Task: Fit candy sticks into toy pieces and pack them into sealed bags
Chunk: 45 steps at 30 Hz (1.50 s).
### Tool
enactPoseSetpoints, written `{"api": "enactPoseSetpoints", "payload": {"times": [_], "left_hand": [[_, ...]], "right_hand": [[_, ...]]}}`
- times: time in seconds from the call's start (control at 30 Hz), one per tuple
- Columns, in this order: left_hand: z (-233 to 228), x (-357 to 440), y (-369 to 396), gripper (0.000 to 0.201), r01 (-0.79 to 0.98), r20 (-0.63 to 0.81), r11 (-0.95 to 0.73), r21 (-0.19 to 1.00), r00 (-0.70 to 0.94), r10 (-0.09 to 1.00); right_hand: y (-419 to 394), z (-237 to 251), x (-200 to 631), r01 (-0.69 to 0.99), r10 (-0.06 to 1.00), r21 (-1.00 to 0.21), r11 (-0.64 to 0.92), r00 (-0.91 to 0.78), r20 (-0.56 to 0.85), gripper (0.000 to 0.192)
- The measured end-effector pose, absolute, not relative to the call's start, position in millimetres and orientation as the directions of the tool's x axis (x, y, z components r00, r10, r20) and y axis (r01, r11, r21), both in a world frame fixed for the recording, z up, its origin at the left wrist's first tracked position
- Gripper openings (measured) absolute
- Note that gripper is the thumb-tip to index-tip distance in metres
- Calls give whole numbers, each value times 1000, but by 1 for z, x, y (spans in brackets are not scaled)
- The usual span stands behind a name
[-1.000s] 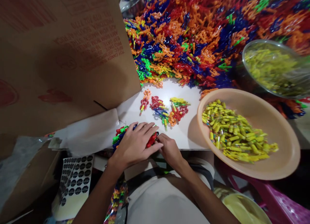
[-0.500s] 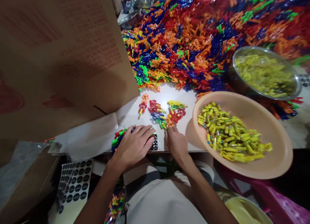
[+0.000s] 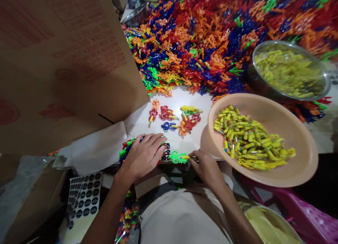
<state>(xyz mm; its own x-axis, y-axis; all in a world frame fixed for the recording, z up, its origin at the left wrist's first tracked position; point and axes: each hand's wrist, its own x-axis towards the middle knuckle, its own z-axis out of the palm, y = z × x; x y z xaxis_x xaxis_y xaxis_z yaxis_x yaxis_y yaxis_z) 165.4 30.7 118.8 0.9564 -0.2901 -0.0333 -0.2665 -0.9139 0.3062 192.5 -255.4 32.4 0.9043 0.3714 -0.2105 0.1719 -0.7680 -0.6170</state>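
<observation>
My left hand (image 3: 144, 153) lies with outstretched fingers over a small heap of coloured plastic figures (image 3: 126, 148) at the table's front edge. Beside its fingertips is a black sheet with round marks (image 3: 167, 149), partly covered. Between the fingers of my right hand (image 3: 208, 166) is the yellow end of a bright green toy figure (image 3: 178, 157), held sideways at the edge. On the white tabletop (image 3: 148, 133) in front are a blue figure with a yellow tube (image 3: 168, 126), a red figure (image 3: 166, 113), an orange-and-red pair (image 3: 153, 110) and a mixed cluster (image 3: 190, 120).
A peach basin (image 3: 295, 131) of yellow tubes stands right, with a steel bowl (image 3: 327, 83) of similar tubes behind it. Figures in many colours form a large pile (image 3: 195, 50) at the back. A cardboard carton (image 3: 79, 61) blocks the left. Sticker sheets (image 3: 87, 194) lie below it.
My right hand has drawn the green figure out of the cluster, towards me to the table's edge. The blue figure now lies apart. My left hand remains on the heap.
</observation>
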Motion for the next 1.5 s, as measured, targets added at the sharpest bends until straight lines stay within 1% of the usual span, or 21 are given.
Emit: {"api": "enactPoseSetpoints", "payload": {"times": [0.07,0.13,0.23,0.33,0.43,0.6,0.7,0.8,0.97,1.1,1.2,1.23,1.3,1.4,1.43,1.5], "left_hand": [[120,166,31,47,-266,-32,-915,303,957,-288],[120,165,31,46,-265,-34,-914,307,957,-288],[121,165,30,46,-262,-41,-913,312,957,-288],[120,165,30,46,-256,-44,-914,316,958,-283],[120,164,30,46,-256,-43,-914,314,958,-283],[121,164,30,47,-266,-38,-915,304,956,-291],[121,165,31,46,-266,-42,-914,306,956,-292],[121,165,31,47,-264,-43,-916,303,956,-289],[121,164,30,48,-257,-46,-909,330,957,-287],[119,162,30,45,-257,-12,-908,331,961,-276],[116,160,29,63,-280,15,-908,313,957,-290],[115,160,28,66,-284,20,-909,305,956,-292],[115,161,27,60,-284,22,-914,289,957,-290],[116,161,26,48,-282,16,-918,277,957,-289],[116,161,26,47,-284,16,-918,276,957,-291],[117,161,25,46,-286,22,-918,277,956,-291]], "right_hand": [[-251,29,191,161,402,-684,-712,892,-208,7],[-241,27,186,158,444,-746,-647,874,-199,9],[-217,23,176,176,509,-819,-546,846,-157,10],[-193,18,171,219,540,-853,-475,837,-86,12],[-180,15,171,273,550,-852,-446,835,-21,16],[-183,10,172,390,608,-823,-412,791,71,19],[-184,7,167,435,636,-803,-408,766,93,19],[-183,3,164,454,634,-781,-429,767,97,21],[-179,6,163,463,629,-728,-506,775,56,21],[-172,11,163,453,621,-675,-582,784,-9,22],[-167,16,165,454,622,-637,-623,782,-51,25],[-166,18,167,461,627,-624,-631,777,-60,26],[-169,24,173,488,651,-601,-633,755,-72,26],[-179,37,198,547,700,-568,-615,711,-74,20],[-183,42,210,559,700,-548,-622,711,-68,16],[-188,51,238,563,662,-486,-668,748,-44,13]]}}
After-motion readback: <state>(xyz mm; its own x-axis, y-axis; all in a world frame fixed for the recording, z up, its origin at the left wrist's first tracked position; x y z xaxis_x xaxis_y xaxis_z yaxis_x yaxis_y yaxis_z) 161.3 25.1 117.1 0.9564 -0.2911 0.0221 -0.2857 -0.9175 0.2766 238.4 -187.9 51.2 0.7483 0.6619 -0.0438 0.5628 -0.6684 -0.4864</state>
